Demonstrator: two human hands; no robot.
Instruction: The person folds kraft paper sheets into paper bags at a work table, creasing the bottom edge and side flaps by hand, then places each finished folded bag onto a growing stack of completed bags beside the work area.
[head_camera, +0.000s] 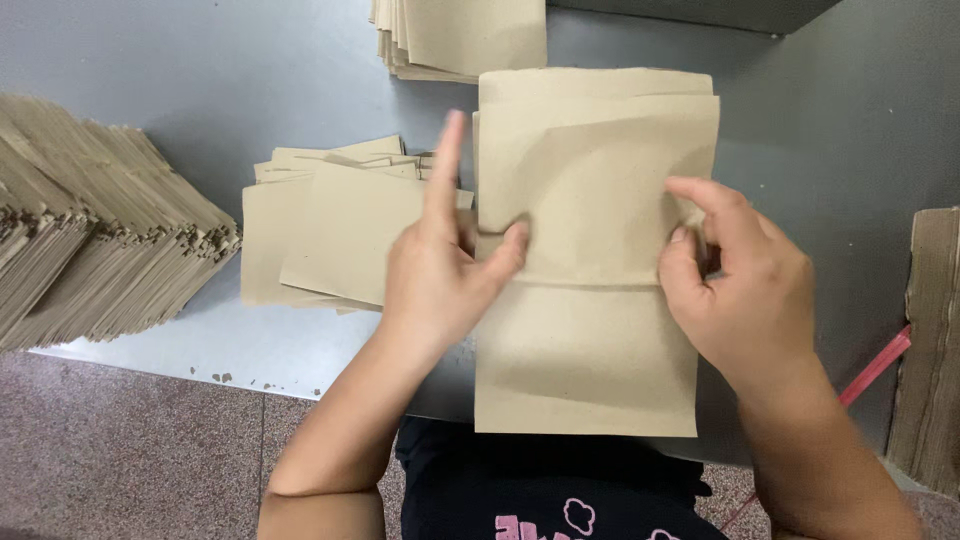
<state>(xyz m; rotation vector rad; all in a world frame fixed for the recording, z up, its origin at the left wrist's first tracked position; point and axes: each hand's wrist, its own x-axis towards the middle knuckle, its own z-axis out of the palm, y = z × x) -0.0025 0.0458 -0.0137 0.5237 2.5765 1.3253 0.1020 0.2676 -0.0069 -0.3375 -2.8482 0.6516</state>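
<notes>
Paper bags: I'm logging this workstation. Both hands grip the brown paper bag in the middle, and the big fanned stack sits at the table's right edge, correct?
Not quite. The head view shows the big fanned stack at the table's left edge. Both the left hand and right hand do grip the brown paper bag.

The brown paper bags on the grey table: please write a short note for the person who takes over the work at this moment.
Left hand: thumb pinches the left edge of the top brown paper bag at its fold; index finger points up.
Right hand: fingers pinch the bag's right edge at the same fold.
The bag lies on a few more like it, in front of the person on the grey table.
Done: a loose pile of flat bags lies left of the hands; a big fanned stack at far left; another pile at the top edge.
Left: the bags under the hands. Cardboard stands at right.
</notes>
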